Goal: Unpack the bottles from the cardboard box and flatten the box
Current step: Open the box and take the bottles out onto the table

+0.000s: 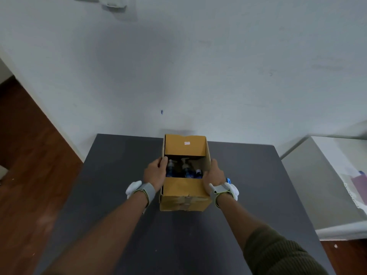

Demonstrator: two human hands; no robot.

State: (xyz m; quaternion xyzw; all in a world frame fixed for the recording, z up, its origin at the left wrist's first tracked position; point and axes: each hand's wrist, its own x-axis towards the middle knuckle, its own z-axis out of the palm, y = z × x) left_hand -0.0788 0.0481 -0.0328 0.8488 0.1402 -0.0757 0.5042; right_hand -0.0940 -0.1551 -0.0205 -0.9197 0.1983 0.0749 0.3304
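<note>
A brown cardboard box (185,197) stands on the dark grey table (123,195), its top partly open between a far flap and a near flap. Inside, in the gap, I see dark blue bottles (187,171) with pale pump tops, three at least partly visible. My left hand (155,173) grips the box's left side, fingers curled over its top edge. My right hand (213,176) presses flat against the box's right side. Both wrists wear grey bands with white devices.
The table's far edge meets a white wall just behind the box. Wooden floor (25,155) lies to the left. A white shelf or cabinet (325,175) stands to the right of the table.
</note>
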